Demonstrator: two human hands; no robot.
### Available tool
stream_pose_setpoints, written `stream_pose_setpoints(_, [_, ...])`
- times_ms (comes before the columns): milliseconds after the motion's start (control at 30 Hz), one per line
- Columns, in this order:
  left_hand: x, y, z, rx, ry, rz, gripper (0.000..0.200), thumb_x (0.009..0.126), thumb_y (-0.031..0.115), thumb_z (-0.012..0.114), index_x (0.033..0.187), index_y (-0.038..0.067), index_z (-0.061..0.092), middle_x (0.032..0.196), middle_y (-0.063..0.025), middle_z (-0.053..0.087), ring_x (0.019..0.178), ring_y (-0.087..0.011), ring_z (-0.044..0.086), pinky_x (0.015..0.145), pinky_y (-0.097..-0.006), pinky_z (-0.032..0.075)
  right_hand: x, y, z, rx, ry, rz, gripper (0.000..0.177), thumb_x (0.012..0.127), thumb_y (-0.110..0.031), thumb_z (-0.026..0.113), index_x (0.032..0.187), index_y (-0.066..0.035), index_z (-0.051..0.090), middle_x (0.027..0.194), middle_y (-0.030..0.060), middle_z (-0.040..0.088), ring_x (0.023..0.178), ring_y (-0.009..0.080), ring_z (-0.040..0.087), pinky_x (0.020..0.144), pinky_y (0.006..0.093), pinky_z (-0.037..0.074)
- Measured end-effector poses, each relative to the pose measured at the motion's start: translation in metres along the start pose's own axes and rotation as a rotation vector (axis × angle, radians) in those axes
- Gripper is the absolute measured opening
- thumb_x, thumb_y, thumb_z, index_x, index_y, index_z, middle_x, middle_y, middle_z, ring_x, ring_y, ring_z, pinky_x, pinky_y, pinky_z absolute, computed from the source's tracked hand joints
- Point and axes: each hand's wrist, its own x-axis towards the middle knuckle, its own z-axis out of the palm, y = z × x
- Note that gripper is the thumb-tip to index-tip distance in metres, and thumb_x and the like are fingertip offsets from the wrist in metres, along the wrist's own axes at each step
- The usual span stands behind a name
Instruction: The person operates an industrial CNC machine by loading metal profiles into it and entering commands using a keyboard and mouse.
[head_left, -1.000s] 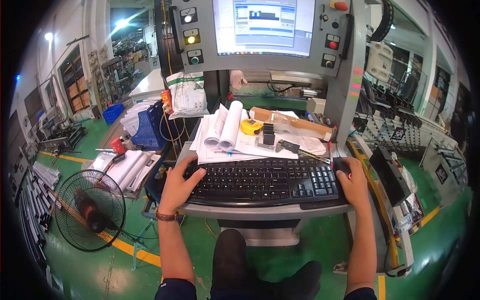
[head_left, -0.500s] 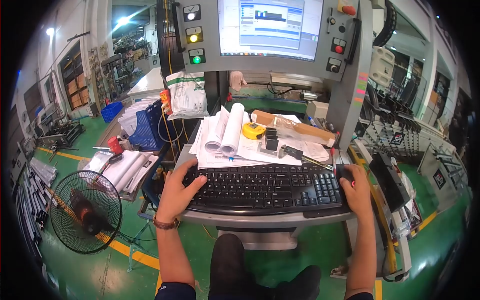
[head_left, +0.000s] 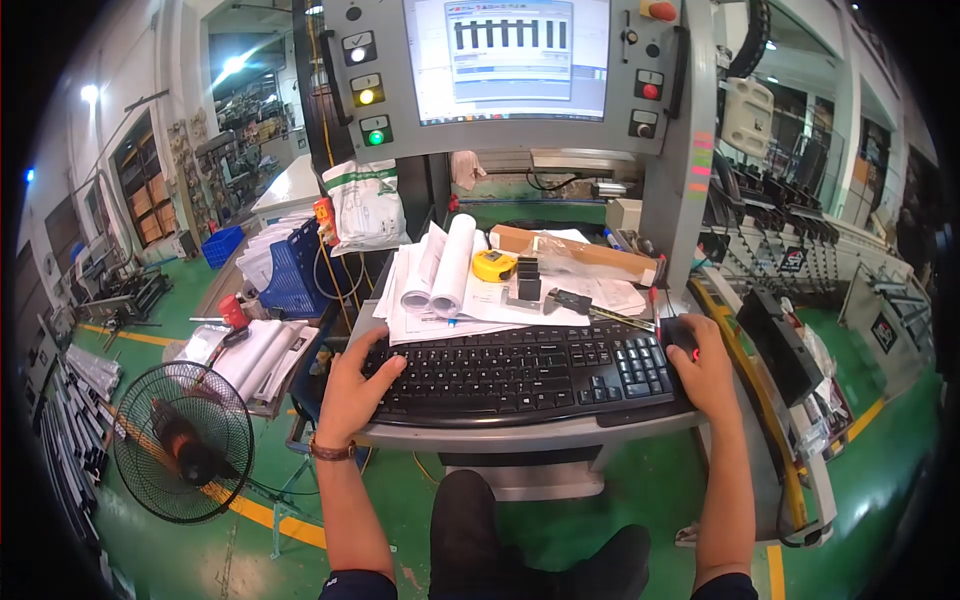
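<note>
My left hand (head_left: pixel 356 387) rests on the left end of a black keyboard (head_left: pixel 520 367), fingers spread over the keys. My right hand (head_left: pixel 703 368) covers a black mouse (head_left: pixel 678 332) at the keyboard's right end. Both sit on a grey console shelf (head_left: pixel 530 433). Above it a monitor (head_left: pixel 508 55) in a grey control panel shows a window with dark vertical bars. Lit buttons (head_left: pixel 366 92) line the panel's left side. Red buttons (head_left: pixel 648 90) are on its right.
Behind the keyboard lie rolled drawings (head_left: pixel 442 266), papers, a yellow tape measure (head_left: pixel 492 264), small metal blocks (head_left: pixel 527 287) and a cardboard tube (head_left: pixel 570 252). A floor fan (head_left: pixel 180 442) stands at lower left. A blue crate (head_left: pixel 297 266) and a white sack (head_left: pixel 364 205) sit left of the console.
The window on the monitor changed to a display of dark vertical bars. My view shifted slightly. Both hands stayed on the keyboard and mouse.
</note>
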Motion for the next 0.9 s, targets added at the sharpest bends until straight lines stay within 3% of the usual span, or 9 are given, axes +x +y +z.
stream_pose_setpoints(100, [0.000, 0.013, -0.004, 0.004, -0.052, -0.045, 0.062, 0.102, 0.033, 0.080, 0.151, -0.002, 0.063, 0.143, -0.0203, 0.072, 0.137, -0.0271, 0.063, 0.119, -0.0401, 0.045, 0.001, 0.005, 0.000, -0.011, -0.004, -0.011, 0.052, 0.094, -0.018, 0.076, 0.142, -0.005, 0.063, 0.144, 0.0195, 0.063, 0.128, 0.0411, 0.067, 0.109, 0.0475, 0.053])
stream_pose_setpoints(200, [0.000, 0.007, -0.001, -0.013, -0.002, 0.001, 0.063, 0.099, 0.038, 0.082, 0.149, 0.003, 0.066, 0.135, -0.0208, 0.075, 0.125, -0.0330, 0.067, 0.113, -0.0432, 0.049, 0.001, 0.007, 0.001, 0.000, 0.000, -0.012, 0.051, 0.093, -0.018, 0.076, 0.142, -0.005, 0.064, 0.144, 0.0194, 0.064, 0.129, 0.0411, 0.067, 0.110, 0.0474, 0.052])
stream_pose_setpoints(500, [0.000, 0.016, -0.002, -0.060, -0.021, 0.010, 0.062, 0.100, 0.035, 0.082, 0.149, 0.000, 0.065, 0.135, -0.0240, 0.075, 0.127, -0.0314, 0.070, 0.113, -0.0420, 0.050, -0.001, 0.004, -0.003, -0.003, 0.015, 0.017, 0.046, 0.090, -0.016, 0.073, 0.134, -0.004, 0.069, 0.142, 0.0172, 0.066, 0.131, 0.0407, 0.067, 0.110, 0.0467, 0.053])
stream_pose_setpoints(900, [-0.001, 0.013, -0.003, -0.011, 0.003, 0.005, 0.065, 0.098, 0.039, 0.084, 0.148, 0.002, 0.066, 0.139, -0.0219, 0.074, 0.128, -0.0351, 0.068, 0.114, -0.0444, 0.049, -0.001, -0.004, -0.004, 0.013, 0.021, 0.005, 0.046, 0.088, -0.016, 0.071, 0.132, -0.002, 0.070, 0.139, 0.0182, 0.067, 0.127, 0.0403, 0.069, 0.109, 0.0460, 0.053])
